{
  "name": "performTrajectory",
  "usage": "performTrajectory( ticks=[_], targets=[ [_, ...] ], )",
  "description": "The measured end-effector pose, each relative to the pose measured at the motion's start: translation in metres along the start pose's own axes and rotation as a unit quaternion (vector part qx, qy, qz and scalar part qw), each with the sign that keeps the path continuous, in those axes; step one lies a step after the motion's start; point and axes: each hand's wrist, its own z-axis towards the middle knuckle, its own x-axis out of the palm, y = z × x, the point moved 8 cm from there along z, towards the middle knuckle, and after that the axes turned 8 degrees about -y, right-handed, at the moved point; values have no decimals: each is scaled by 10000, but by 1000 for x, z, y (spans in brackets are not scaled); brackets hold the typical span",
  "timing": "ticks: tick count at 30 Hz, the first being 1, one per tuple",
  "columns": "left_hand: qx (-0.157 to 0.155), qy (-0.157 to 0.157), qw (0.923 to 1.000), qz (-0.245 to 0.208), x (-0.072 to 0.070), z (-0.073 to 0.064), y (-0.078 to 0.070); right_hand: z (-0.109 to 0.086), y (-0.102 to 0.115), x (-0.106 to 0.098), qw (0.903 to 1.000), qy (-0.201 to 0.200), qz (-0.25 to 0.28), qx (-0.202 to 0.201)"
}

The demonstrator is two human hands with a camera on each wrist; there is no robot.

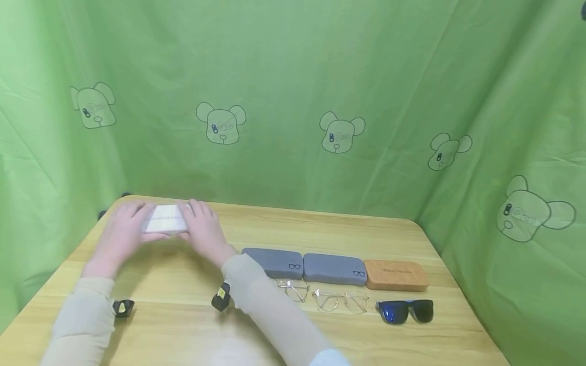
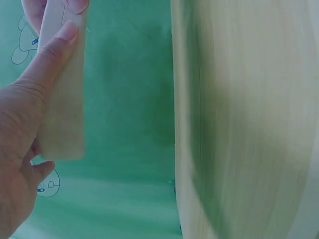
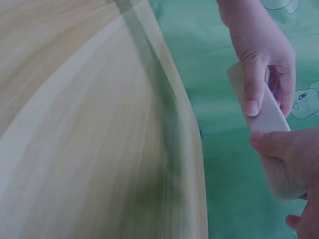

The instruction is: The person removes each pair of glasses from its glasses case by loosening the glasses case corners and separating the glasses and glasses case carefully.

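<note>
Both hands grip a pale, whitish glasses case [image 1: 166,219] with a line of lettering on top, held up over the far left of the table. My left hand [image 1: 120,231] has its left end, while my right hand [image 1: 206,229] holds the right end. Seen from the left wrist, the left thumb lies along the side of the case [image 2: 65,114]. In the right wrist view, both thumbs press on the near face of the case [image 3: 269,117], close together, and the case looks closed.
On the wooden table [image 1: 174,325], two grey glasses cases [image 1: 274,262] and an orange-brown case [image 1: 396,275] form a row. In front lie two pairs of thin-framed glasses [image 1: 341,301] and dark sunglasses [image 1: 405,311]. A green curtain [image 1: 274,61] surrounds the table's back and sides.
</note>
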Motion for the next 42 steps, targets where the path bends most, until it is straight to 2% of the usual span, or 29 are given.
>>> performTrajectory(
  ticks=[5, 18, 29, 42],
  targets=[
    [54, 136, 9998, 139, 3, -3, -2, -6, -1, -5, 9995, -298, 50, -43],
    [-360, 864, 9956, -42, 16, -13, 1, -31, -8, -15, 9966, -543, 582, 188],
    [-112, 1126, 9936, 43, 30, -20, -7, -53, -17, -16, 9962, -375, 568, 543],
    [-350, 1883, 9815, -4, 45, -25, -15, -73, -28, -14, 9897, -170, 872, 1121]
  ],
)
